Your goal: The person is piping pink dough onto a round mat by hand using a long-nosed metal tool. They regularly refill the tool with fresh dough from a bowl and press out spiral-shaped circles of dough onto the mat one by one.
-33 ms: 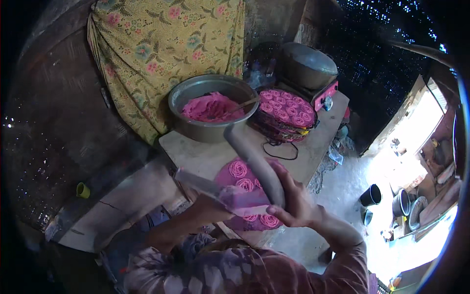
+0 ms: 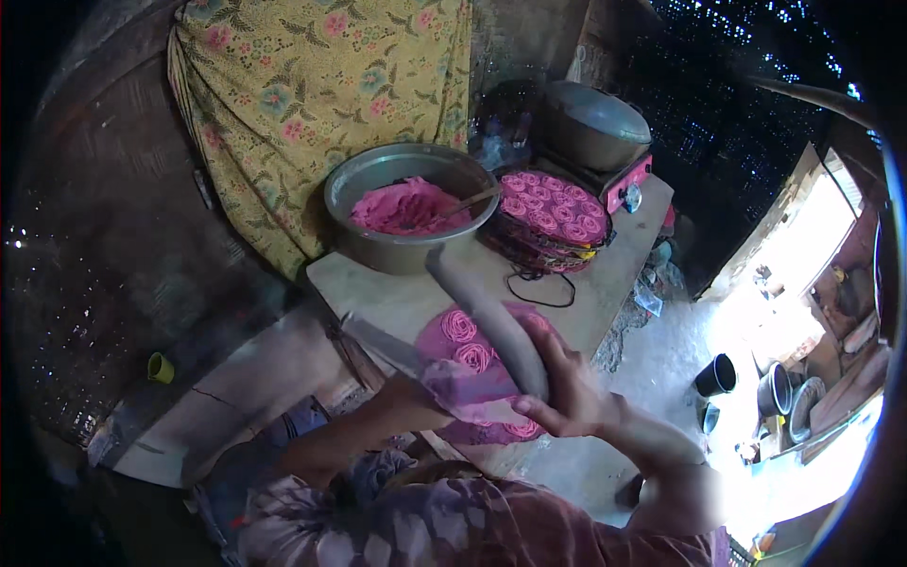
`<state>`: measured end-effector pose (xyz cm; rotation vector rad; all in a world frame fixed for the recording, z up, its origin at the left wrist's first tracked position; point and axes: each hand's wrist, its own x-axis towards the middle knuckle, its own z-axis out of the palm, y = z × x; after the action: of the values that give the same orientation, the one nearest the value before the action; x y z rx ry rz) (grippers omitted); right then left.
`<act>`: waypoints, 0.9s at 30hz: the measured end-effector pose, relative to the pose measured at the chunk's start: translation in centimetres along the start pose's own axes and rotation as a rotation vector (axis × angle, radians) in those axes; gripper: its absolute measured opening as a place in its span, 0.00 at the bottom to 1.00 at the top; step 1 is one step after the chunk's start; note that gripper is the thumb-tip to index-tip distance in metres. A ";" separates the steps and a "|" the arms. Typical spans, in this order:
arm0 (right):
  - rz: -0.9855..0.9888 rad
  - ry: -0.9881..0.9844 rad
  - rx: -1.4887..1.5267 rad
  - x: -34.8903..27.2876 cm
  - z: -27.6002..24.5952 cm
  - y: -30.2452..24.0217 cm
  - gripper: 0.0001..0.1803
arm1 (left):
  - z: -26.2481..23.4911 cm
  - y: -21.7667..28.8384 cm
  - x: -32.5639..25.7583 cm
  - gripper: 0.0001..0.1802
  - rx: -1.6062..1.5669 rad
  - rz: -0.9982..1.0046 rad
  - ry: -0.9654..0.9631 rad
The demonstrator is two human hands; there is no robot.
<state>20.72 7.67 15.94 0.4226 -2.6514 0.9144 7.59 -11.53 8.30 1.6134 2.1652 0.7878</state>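
Rosettes (image 2: 459, 326) of pink strands, on a round base (image 2: 435, 342) beneath a long grey bar (image 2: 484, 307).

These rosettes are bright pink, each coiled from many thin strands, and they lie on the purplish base at the near part of the pale table (image 2: 373, 295). The bar looks smooth and curved, slanting above them; right hand (image 2: 573, 395) has its fingers closed around the lower end. Left hand (image 2: 408, 402) is beside a blurred pinkish piece (image 2: 463, 386); its fingers are hidden, so I cannot tell how open they are or what they hold.
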 end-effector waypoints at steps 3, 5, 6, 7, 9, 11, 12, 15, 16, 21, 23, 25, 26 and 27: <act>0.099 -0.067 -0.004 -0.3 0.7 0.1 0.45 | 1.3 -0.1 0.9 0.23 -0.146 0.096 -0.058; 0.200 -0.181 0.012 -0.4 1.0 0.3 0.46 | 3.5 -1.2 0.5 0.30 -0.328 0.060 -0.056; 0.253 -0.241 0.014 -0.4 1.1 0.4 0.46 | 4.9 -2.1 0.4 0.31 -0.350 0.063 -0.041; 0.253 -0.303 0.087 -0.2 1.3 1.2 0.49 | 5.9 -2.8 0.0 0.32 -0.371 0.051 -0.021; 0.376 -0.422 0.630 -1.9 1.6 4.2 0.50 | 5.8 -3.3 -1.0 0.31 -0.381 -0.007 -0.005; 0.463 -0.531 1.186 -5.2 2.0 7.7 0.51 | 3.3 -2.3 -1.5 0.30 -0.370 -0.073 -0.033; 0.429 -0.606 1.446 -6.5 3.1 8.5 0.51 | 2.4 -3.0 -1.7 0.30 -0.523 0.099 0.015; 0.331 -0.734 1.906 -8.0 6.5 8.0 0.51 | -3.0 -0.9 -1.4 0.38 -1.266 0.461 0.270; 0.310 -0.747 1.964 -7.7 6.9 7.9 0.50 | -5.1 0.5 0.3 0.42 -1.504 0.472 0.331; 0.319 -0.755 1.862 -3.8 3.5 9.2 0.50 | -10.8 -2.0 7.4 0.46 -1.756 0.683 0.293; 0.389 -0.720 1.745 -2.1 1.4 10.0 0.50 | -12.1 -2.7 8.6 0.41 -1.799 0.634 0.273; 0.522 -0.697 1.606 -0.7 -0.1 11.2 0.50 | -10.8 -6.8 11.0 0.38 -2.016 0.656 0.254; 0.598 -0.721 1.565 0.1 0.3 12.9 0.49 | -9.2 -9.9 11.9 0.37 -2.112 0.647 0.269; 0.681 -0.729 1.512 0.8 0.2 14.0 0.49 | -7.3 -12.4 12.5 0.36 -2.150 0.671 0.323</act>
<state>14.80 17.95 8.49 0.0795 -1.9372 3.4330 -9.90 -3.89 7.42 0.6750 -0.1242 2.2552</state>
